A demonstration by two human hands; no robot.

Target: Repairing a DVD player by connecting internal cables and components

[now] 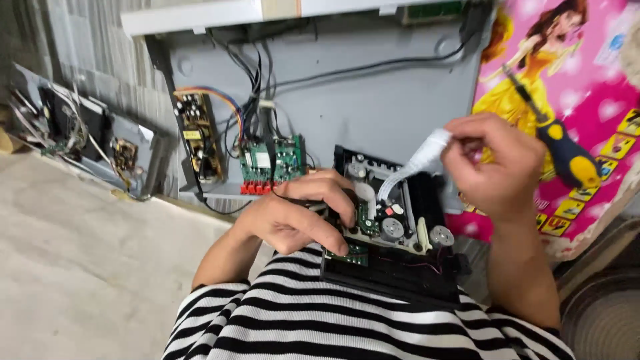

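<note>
The disc drive (393, 227), a black unit with its top off, is taken as the landmark; it is propped on the lap of a person in a black-and-white striped shirt (320, 320). Far to the left of the disc drive, a second opened device (87, 140) with loose wires is seen lying against the wall. Nearer, still to the left of the drive, a brown circuit board (198, 137) is mounted upright inside an open grey case (373, 100), and a green circuit board (273, 160) with red connectors along its lower edge is seen just beside it, with black wires running up from it.

The left hand (300, 217) is laid on the left edge of the disc drive, its fingers curled over the drive's frame and pressed against it. On the drive's upper face, round metal motor parts are seen.

A white flat ribbon cable (417, 163) rises from the middle of the drive up and to the right. Its upper end is pinched between the thumb and fingers of the right hand (497, 167), which is held above the right side of the drive. A screwdriver (557, 143) with a yellow-and-black handle is seen at the back of that same hand; whether it is gripped cannot be told. Behind and to the right of the drive, a pink picture board (587, 73) with a figure in a yellow dress is seen.
</note>
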